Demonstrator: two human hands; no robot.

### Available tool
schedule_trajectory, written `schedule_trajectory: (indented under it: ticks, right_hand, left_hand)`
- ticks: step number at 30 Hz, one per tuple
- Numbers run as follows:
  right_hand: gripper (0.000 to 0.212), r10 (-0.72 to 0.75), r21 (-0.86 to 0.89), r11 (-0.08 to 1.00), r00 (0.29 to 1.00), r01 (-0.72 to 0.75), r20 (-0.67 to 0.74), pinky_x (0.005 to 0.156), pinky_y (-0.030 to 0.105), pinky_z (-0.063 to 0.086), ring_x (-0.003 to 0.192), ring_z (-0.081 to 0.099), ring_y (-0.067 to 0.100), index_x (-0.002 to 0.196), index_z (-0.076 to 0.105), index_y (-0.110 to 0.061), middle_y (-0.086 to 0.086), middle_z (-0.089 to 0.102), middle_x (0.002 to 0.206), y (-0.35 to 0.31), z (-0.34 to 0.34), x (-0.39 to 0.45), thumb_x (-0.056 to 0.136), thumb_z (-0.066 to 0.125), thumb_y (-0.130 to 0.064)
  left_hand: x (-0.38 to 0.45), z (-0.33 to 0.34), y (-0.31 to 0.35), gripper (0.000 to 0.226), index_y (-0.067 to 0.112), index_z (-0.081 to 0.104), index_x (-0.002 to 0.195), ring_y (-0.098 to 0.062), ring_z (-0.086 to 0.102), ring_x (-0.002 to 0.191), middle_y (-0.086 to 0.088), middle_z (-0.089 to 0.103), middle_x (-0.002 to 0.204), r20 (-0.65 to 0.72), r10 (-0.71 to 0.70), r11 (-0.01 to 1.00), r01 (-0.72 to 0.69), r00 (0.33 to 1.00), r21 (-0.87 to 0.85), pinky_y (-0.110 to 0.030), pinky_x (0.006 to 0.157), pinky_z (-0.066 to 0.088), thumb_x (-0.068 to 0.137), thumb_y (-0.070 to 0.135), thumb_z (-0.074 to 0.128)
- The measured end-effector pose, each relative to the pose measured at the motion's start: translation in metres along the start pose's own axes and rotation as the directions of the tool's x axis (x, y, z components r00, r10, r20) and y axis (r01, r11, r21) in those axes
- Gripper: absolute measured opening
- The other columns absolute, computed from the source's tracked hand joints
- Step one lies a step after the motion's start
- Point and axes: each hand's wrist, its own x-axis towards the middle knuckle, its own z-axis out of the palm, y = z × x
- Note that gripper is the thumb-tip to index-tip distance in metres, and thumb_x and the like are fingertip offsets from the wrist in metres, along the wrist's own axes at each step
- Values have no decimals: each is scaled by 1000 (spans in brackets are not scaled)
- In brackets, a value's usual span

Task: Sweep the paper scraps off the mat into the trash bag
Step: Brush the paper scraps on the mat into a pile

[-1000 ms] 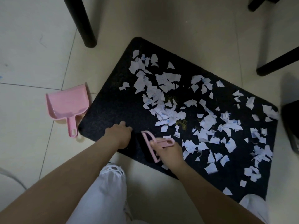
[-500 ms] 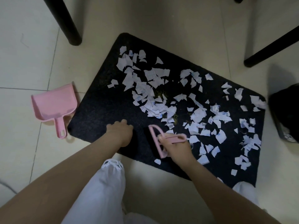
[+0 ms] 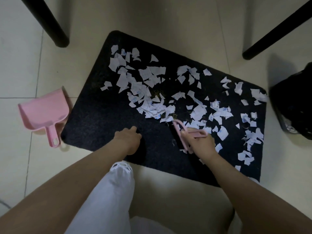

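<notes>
A black mat (image 3: 101, 119) lies on the tiled floor, strewn with several white paper scraps (image 3: 152, 105) over its middle and right. My right hand (image 3: 200, 142) grips the handle of a small pink brush (image 3: 180, 134), whose dark bristles touch the mat at the near edge of the scrap pile. My left hand (image 3: 128, 141) rests on the bare near part of the mat, fingers curled under. A black trash bag (image 3: 293, 105) sits off the mat's right end.
A pink dustpan (image 3: 43, 114) lies on the floor just left of the mat. Black furniture legs (image 3: 50, 22) stand at the back left and back right (image 3: 276, 29). My white-clothed knee (image 3: 109, 191) is below the mat's near edge.
The brush in my right hand has moved up and to the right into the scraps. My left hand has stayed on the mat. The view has shifted, bringing the black bag further in.
</notes>
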Motion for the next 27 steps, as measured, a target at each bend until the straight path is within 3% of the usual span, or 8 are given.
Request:
schedule_trajectory:
  ticks: [3, 6, 10, 13, 16, 21, 27]
  right_hand:
    - [14, -29, 161, 986, 999, 34, -34, 64, 25, 52, 72, 66, 15, 81, 63, -30, -5, 67, 76, -12, -9, -3, 84, 68, -43]
    - [17, -60, 210, 976, 998, 53, 29, 59, 27, 53, 66, 67, 15, 90, 71, -27, -3, 71, 75, -19, 8, -7, 82, 70, -43]
    - [29, -31, 118, 993, 993, 17, 116, 69, 34, 58, 70, 68, 10, 88, 73, -30, -5, 72, 74, -14, 35, -4, 76, 68, -56]
    - [24, 9, 14, 1000, 997, -10, 73, 72, 34, 57, 72, 69, 17, 77, 65, -28, -2, 72, 75, -10, 29, -1, 81, 66, -52]
    - [27, 4, -54, 999, 1000, -4, -4, 69, 34, 56, 70, 68, 21, 72, 60, -28, 2, 69, 73, -9, 11, 2, 86, 60, -52]
    - [26, -42, 89, 995, 998, 47, -53, 54, 20, 40, 64, 61, 5, 87, 70, -25, -8, 67, 71, -14, -9, 0, 88, 59, -49]
    - [43, -73, 178, 980, 994, 86, -82, 70, 32, 51, 73, 65, 17, 81, 71, -15, 1, 70, 74, -39, -18, -14, 85, 57, -55]
  left_hand:
    - [2, -2, 2, 53, 25, 32, 146, -31, 39, 126, -7, 24, 146, 3, -10, 1000, 10, 1000, 5, -43, 97, 42, 96, 13, 42]
    - [5, -4, 4, 54, 25, 32, 146, -32, 40, 126, -7, 24, 145, 8, -9, 1000, 9, 1000, 6, -43, 97, 42, 95, 11, 42]
    - [5, -1, -1, 59, 27, 27, 149, -33, 36, 134, -7, 12, 156, 30, 18, 1000, -17, 999, -18, -44, 102, 42, 95, 7, 40]
    - [3, 4, -10, 60, 27, 22, 151, -29, 22, 145, -4, -3, 161, 51, 44, 998, -41, 998, -51, -45, 112, 35, 96, 5, 35]
    - [1, 4, -18, 61, 26, 21, 151, -27, 18, 147, -4, -4, 161, 48, 43, 996, -39, 998, -75, -43, 115, 31, 96, 4, 34]
    - [-19, -17, -25, 62, 23, 23, 151, -27, 18, 147, -7, 1, 161, -38, 31, 995, -34, 999, -98, -40, 117, 29, 94, 0, 34]
    - [-71, -55, -28, 68, 22, 25, 150, -25, 21, 146, -7, 7, 161, -201, 14, 994, -35, 979, -103, -33, 117, 27, 89, -4, 37]
